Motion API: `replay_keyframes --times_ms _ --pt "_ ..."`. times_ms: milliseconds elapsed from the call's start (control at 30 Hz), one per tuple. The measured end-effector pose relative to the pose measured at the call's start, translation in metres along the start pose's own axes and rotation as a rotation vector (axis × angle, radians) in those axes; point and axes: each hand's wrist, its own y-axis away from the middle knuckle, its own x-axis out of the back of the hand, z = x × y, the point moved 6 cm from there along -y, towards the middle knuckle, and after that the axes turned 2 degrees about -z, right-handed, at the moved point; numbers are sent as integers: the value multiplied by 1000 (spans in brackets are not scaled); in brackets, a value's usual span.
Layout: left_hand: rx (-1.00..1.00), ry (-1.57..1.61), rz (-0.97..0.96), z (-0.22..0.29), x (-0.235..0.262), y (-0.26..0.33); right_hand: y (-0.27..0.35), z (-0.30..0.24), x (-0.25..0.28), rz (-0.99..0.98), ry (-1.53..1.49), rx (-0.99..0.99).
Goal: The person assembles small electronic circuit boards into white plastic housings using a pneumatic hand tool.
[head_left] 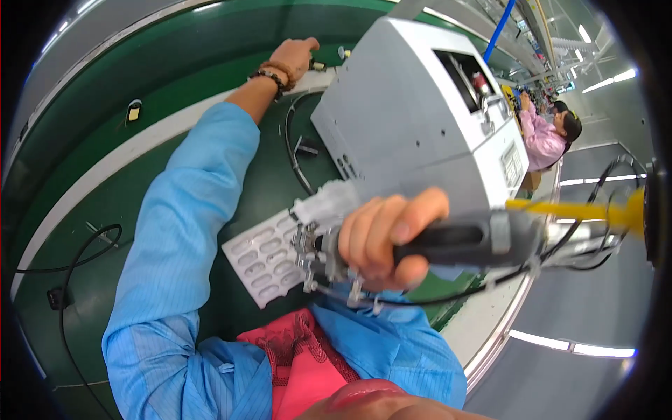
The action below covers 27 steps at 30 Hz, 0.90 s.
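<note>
So the right hand (392,241) is wrapped tight around a chunky dark tool (455,241), up close to the camera, with its metal head over the white tray (262,269), so part of the tray is hidden. Can't tell if they touch. Left arm's stretched way out, and the left hand (290,61) is over by the green belt (189,87), right beside a small dark part (318,66); can't tell if it's actually gripping it. Big grey machine (399,105) sits between the hands' far sides, cable (297,157) looping beside it.
</note>
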Motion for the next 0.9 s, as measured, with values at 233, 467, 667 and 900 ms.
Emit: replay_keyframes --times_ms 233,467,667,900 --pt "-71 -85 -154 -23 -6 41 1 -18 11 -103 18 105" --pt "-217 -28 -106 -24 -16 18 2 -31 16 -154 11 72" --pt "-61 -146 -245 -11 -25 -10 6 -30 18 -120 85 72" --pt "39 165 128 -33 -1 17 4 -23 12 -152 41 47"
